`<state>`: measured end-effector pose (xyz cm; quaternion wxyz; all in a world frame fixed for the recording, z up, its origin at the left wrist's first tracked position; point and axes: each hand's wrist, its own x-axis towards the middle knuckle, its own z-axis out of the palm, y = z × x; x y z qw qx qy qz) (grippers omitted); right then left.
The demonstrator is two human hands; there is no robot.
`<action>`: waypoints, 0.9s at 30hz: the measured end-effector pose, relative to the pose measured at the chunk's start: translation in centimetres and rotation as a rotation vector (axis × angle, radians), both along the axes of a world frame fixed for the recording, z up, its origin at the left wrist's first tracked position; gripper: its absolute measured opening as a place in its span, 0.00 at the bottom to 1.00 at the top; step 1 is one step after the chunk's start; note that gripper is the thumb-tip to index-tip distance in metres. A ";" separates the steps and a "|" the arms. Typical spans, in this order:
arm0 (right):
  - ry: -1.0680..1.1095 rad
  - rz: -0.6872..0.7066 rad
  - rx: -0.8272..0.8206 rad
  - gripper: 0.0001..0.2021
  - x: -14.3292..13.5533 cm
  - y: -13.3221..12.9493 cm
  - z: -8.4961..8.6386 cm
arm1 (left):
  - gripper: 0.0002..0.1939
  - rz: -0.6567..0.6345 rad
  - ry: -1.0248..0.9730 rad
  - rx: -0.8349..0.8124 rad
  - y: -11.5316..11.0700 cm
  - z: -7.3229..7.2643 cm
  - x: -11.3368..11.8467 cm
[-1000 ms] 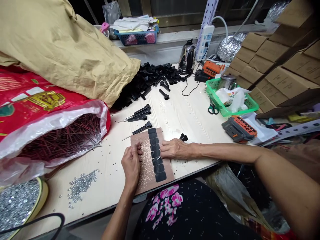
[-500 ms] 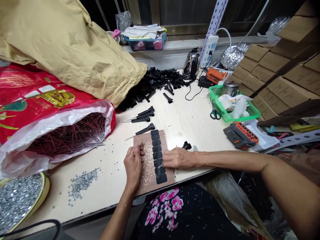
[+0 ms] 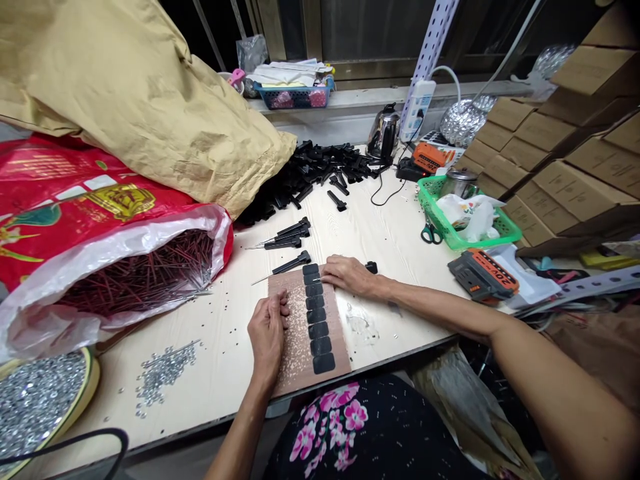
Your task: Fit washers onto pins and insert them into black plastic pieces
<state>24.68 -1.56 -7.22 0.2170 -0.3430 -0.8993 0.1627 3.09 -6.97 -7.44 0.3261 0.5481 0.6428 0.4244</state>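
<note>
A brown sheet lies at the table's front edge, with a column of black rounded-square pads along its right part and pale specks on its left. My left hand rests over the sheet's left edge, fingers curled; whatever they hold, if anything, is hidden. At the upper pads is my right hand, its fingers pressed together; I cannot make out anything in them. Beyond the sheet lie several black-handled tools with thin metal shafts. A small black part sits just behind my right hand.
Left are a red bag of thin metal rods, a tub of small shiny pieces and a loose pile of them. Black parts are heaped behind. Right are a green basket, scissors, a battery pack and cardboard boxes.
My right hand has moved away from me along the column, from the lower-middle pads to the upper ones. My left hand stays almost in place.
</note>
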 end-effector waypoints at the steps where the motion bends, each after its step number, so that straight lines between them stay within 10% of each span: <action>1: 0.005 0.075 0.006 0.14 -0.3 -1.0 0.0 | 0.22 -0.002 0.005 0.003 0.0 0.0 0.0; 4: -0.009 0.384 0.025 0.15 -0.2 -3.8 -0.1 | 0.21 -0.003 -0.003 0.002 -0.1 0.0 -0.1; 9: 0.071 -0.126 -0.080 0.13 4.9 -3.4 -0.3 | 0.20 0.005 -0.043 0.006 -0.2 -0.2 -0.3; 13: -0.135 -0.207 0.013 0.13 7.0 -1.3 0.1 | 0.20 -0.031 -0.004 0.046 -0.5 -0.4 -0.2; 19: -0.149 -0.081 0.143 0.14 -2.4 3.3 2.2 | 0.15 -0.009 0.087 0.116 -2.4 1.1 -1.5; 27: -0.599 -0.094 -0.046 0.13 -15.5 5.5 2.8 | 0.15 0.289 0.760 0.223 -7.0 2.4 -14.5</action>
